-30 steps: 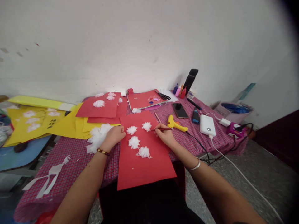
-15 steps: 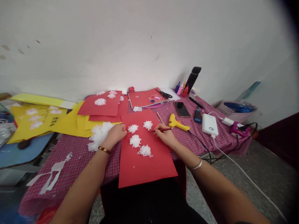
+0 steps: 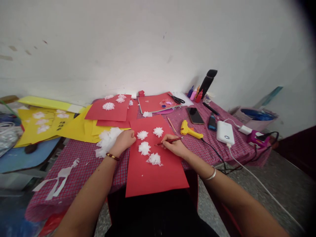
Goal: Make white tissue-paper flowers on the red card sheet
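Note:
A large red sheet (image 3: 158, 179) lies at the table's front edge and bears several white ruffled paper flowers (image 3: 144, 148). My right hand (image 3: 174, 145) is closed round a thin dark red pen or brush (image 3: 172, 139), its tip at the sheet between the flowers. Curled at the sheet's left edge, my left hand (image 3: 125, 141) has its fingers closed; whatever they may hold is hidden. Beside that wrist is a pile of white tissue paper (image 3: 106, 141). A yellow glue gun (image 3: 190, 130) rests to the right of the sheet.
Behind are red sheets with flowers (image 3: 108, 114), scissors (image 3: 177, 98), paint bottles (image 3: 199, 96) and a black flask (image 3: 208, 80). Right: phone (image 3: 195, 116), white power bank (image 3: 225, 132), purple socket block (image 3: 258, 139) and cables. Left: yellow sheets (image 3: 74, 129) and white paper strips (image 3: 60, 176).
My right hand has moved slightly down, and the pen or brush tip has shifted left and down on the red sheet. The whole view has shifted a little. My left hand stays at the sheet's edge.

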`<state>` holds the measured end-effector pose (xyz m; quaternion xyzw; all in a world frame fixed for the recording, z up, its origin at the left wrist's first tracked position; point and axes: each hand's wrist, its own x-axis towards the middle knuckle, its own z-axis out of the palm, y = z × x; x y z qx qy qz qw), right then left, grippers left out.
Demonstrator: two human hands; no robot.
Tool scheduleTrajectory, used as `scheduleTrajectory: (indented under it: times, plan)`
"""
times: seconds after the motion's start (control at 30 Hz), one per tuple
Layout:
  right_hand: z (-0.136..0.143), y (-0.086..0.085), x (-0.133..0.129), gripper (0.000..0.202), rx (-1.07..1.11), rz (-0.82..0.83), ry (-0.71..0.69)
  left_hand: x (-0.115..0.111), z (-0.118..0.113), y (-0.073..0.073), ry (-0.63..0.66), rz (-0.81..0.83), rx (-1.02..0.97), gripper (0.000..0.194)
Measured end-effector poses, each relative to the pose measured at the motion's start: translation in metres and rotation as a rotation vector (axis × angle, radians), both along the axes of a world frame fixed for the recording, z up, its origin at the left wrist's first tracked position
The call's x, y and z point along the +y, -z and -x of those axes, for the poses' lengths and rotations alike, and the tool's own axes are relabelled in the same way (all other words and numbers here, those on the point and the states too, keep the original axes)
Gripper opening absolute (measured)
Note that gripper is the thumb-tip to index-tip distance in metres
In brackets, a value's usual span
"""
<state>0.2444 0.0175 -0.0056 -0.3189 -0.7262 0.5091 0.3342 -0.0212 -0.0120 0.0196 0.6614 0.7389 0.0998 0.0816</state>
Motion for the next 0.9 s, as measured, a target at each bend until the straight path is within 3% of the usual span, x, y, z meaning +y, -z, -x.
scheduleTrajectory:
  times: [0.4,0.47,0.67,0.8,0.9]
  plan:
    - [0.001,-0.005,-0.004,0.007,0.0,0.063,-0.162,-0.001,0.0,0.0,-0.004,-0.003,-0.013,0.011]
    - [0.001,-0.006,-0.004,0.009,0.039,0.093,-0.134,-0.001,0.0,0.0,-0.001,-0.006,-0.017,0.011]
    - [-0.007,-0.016,0.015,0.017,0.34,0.184,0.119,0.0,0.002,0.002,0.021,-0.021,-0.024,0.013]
    - [-0.008,-0.026,0.029,0.015,0.241,0.199,0.122,0.001,0.004,0.006,0.024,-0.037,-0.022,0.012]
    - [-0.002,-0.024,0.035,0.007,0.196,0.149,0.164,0.002,0.005,0.007,0.023,-0.033,-0.019,0.011]
